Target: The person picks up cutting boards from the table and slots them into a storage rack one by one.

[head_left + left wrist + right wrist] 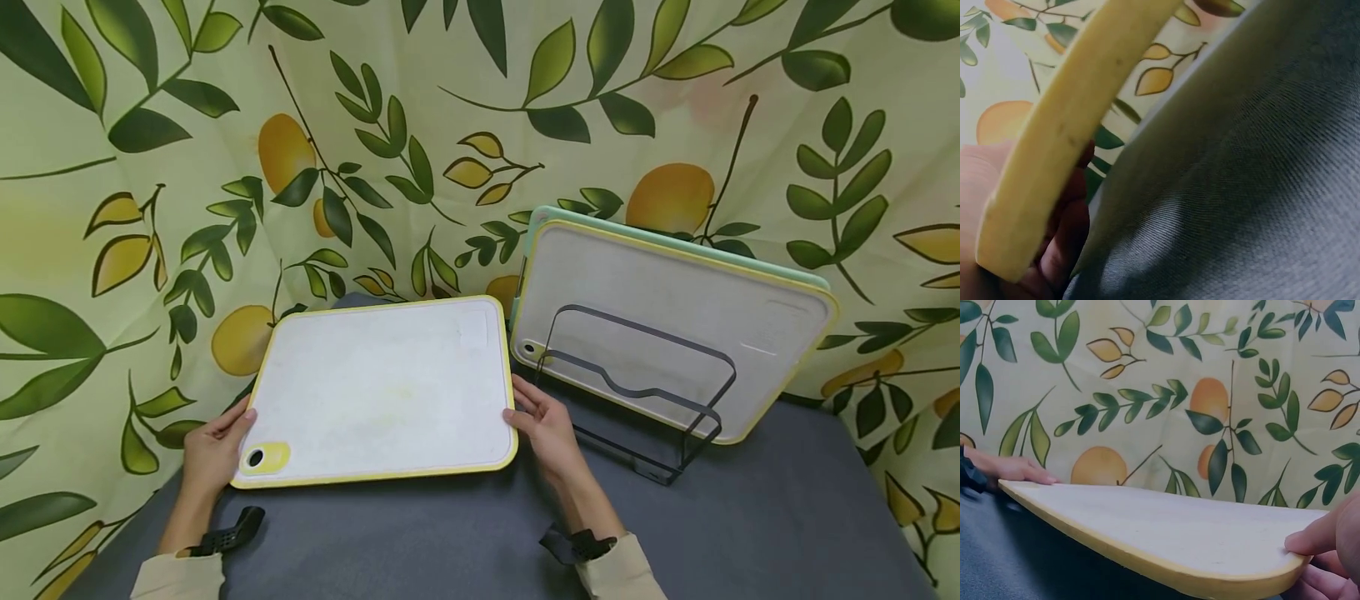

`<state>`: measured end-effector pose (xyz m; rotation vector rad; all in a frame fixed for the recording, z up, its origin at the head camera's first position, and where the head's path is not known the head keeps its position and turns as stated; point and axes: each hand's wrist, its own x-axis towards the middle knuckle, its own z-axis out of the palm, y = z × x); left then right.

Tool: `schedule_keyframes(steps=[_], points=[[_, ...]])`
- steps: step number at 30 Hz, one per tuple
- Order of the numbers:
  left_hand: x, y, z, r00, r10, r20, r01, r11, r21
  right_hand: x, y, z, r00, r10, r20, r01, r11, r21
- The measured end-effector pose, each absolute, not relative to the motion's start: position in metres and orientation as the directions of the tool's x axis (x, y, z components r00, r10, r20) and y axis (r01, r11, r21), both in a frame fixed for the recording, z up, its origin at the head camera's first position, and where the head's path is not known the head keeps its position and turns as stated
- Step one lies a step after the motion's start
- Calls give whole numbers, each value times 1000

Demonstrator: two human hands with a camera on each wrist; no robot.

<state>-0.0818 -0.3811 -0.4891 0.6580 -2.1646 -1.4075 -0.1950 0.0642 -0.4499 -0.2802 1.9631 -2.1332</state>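
Note:
A white cutting board (382,383) with a yellow rim is held tilted over the table, its surface facing up in the head view. My left hand (213,450) grips its left edge near the corner with the yellow patch and round hole. At the right edge, my right hand (547,425) pinches it, thumb on top and fingers beneath. The left wrist view shows the yellow rim (1072,137) edge-on, with curled fingers (1069,240) behind it. In the right wrist view, the board (1166,531) spans between both hands.
Right of the held board stands a dark metal rack (637,393). Another white board with a yellow rim (637,275) leans in it, a mint-green edge (750,268) showing behind. A grey cloth-covered table (420,542) lies below; leaf-and-fruit patterned fabric (420,92) hangs behind.

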Motion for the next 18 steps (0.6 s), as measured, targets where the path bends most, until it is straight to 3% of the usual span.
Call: schedule_keyframes(steps=[9,18], points=[[-89,-380,-484,-772,-623,127,-58,268,962,-196,71,-443,-954,-299,2,24,-85,-996],[-88,-379,-482,-781,-624,15,-10,36,999,-188,79,-433,-934,-357,26,5,-87,-996]])
